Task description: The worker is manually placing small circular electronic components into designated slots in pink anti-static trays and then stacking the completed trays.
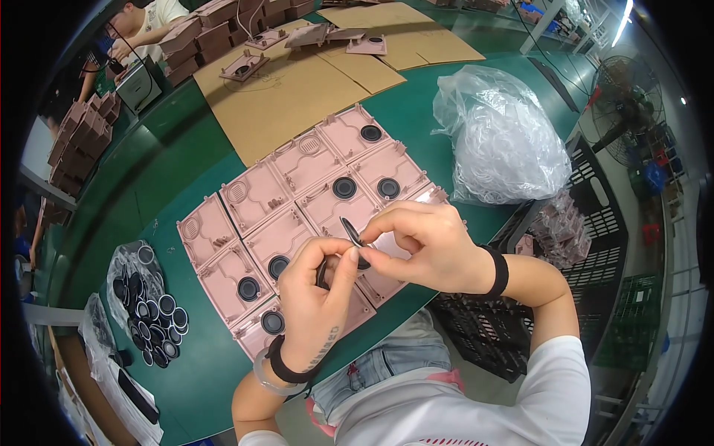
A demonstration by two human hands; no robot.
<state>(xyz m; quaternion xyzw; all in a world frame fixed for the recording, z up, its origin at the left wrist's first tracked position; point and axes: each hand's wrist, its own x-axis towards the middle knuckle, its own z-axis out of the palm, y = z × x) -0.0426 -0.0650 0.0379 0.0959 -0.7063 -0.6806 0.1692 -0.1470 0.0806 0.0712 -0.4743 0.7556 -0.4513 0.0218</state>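
Black disc [349,229], thin and seen almost edge-on, is b/w the two hands, above the pink panels [274,239]. Left hand [316,279] has its thumb and index finger pinched on the disc's lower end; the back of this hand is turned to the left, and the wrist is nearly straight above the forearm. Right hand [428,241] comes from the other side w/ thumb and index also pinched at the same disc, so the fingertips of both hands almost meet. Its other fingers are curled, knuckles up, and the right elbow is bent quite strongly, w/ the forearm going inward from the right. Left forearm enters from the lower edge and rises a bit to the right.

One more dark round piece shows behind the left fingers – I can't tell if it is held or lies on a panel. Black bands are on both wrists, plus a clear bracelet on the left.

Pink panels lie flat, side by side, on the green table [195,338]; several carry a black round piece, e.g. near the left forearm. Loose discs [155,327], black w/ pale rims, are in a heap at the left, partly in a clear bag. Large plastic bag [509,145] w/ whitish contents stands at the upper right – near it, lower, is a black crate [483,334]. Cardboard [260,111] covers the far part of the table.
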